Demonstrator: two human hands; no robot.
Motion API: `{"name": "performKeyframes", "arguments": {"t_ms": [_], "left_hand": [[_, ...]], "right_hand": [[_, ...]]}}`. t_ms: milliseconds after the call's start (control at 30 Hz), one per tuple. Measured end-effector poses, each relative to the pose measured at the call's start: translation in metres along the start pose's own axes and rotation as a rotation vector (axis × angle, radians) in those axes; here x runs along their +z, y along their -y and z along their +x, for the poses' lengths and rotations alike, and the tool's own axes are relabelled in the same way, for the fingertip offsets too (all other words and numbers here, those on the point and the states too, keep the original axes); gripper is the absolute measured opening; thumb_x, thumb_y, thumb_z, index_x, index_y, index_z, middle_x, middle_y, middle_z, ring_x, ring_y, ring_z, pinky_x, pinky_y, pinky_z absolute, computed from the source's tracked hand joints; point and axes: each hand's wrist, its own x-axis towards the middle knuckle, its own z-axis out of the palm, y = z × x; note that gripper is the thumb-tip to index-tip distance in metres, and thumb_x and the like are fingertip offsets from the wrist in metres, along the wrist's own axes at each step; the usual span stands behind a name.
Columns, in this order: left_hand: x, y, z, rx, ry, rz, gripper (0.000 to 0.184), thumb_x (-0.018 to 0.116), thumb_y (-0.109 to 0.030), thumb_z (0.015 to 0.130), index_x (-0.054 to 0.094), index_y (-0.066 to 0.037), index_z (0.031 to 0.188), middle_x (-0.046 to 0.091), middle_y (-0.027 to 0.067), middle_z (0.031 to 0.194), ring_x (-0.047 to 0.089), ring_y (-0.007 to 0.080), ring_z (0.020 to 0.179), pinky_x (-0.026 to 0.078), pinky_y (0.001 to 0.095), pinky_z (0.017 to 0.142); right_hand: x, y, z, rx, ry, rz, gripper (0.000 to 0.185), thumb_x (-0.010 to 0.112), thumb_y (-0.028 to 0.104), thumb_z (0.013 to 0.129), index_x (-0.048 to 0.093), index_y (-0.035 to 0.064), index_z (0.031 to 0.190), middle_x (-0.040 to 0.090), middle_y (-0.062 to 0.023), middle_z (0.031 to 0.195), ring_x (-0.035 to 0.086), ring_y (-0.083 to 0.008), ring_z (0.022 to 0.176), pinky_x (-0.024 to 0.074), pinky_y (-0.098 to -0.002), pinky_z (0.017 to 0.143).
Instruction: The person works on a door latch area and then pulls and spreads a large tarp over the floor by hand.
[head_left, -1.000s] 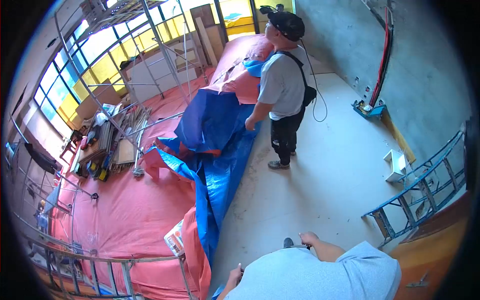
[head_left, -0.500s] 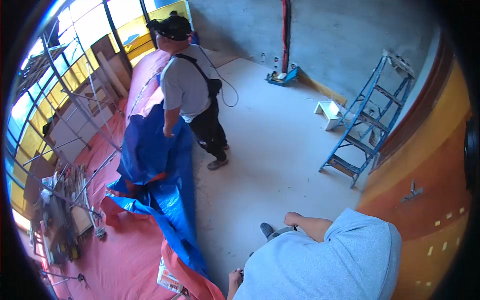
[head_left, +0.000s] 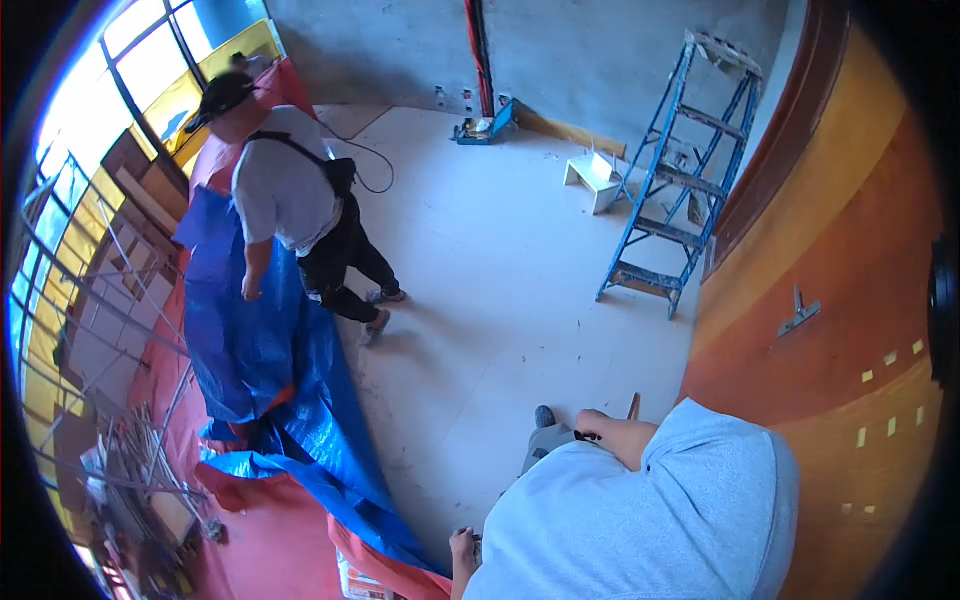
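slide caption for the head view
Left hand and right hand in the foreground; co-worker, blue tarpaulin and blue stepladder beyond.

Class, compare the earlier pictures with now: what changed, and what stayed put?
The view swung right. The pale-shirted, black-capped co-worker has lowered their head and parted their legs. The wearer's left hand and right hand stay low. The blue stepladder stays beside the small white stand.

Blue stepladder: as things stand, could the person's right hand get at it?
Probably not without stepping closer: the blue stepladder stands well beyond the right hand, though mostly open floor between them seems to leave the way free.
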Motion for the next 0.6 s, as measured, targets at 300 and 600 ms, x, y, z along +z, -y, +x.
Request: {"name": "performKeyframes", "arguments": {"t_ms": [300, 600], "left_hand": [[0.020, -0.008, 0.057, 0.265, 0.028, 0.465, 0.025, 0.057, -0.021, 0.087, 0.070, -0.003, 0.098, 0.067, 0.0179, 0.095, 0.059, 0.0288, 0.093, 0.047, 0.0393, 0.076], [0.095, -0.156, 0.108, 0.218, 0.079, 0.478, 0.025, 0.058, -0.020, 0.088, 0.069, -0.002, 0.102, 0.067, 0.0143, 0.085, 0.056, 0.0219, 0.066, 0.044, 0.0351, 0.054]], "right_hand": [[-0.042, -0.021, 0.100, -0.090, -0.088, -0.008, 0.027, 0.061, 0.019, 0.076, 0.070, 0.0008, 0.093, 0.070, -0.0171, 0.089, 0.069, -0.0317, 0.074, 0.0565, -0.0421, 0.064], [-0.132, -0.057, 0.161, -0.259, -0.125, 0.028, 0.028, 0.051, 0.021, 0.083, 0.070, 0.0017, 0.089, 0.069, -0.0149, 0.079, 0.068, -0.0252, 0.061, 0.0555, -0.0376, 0.055]]}}
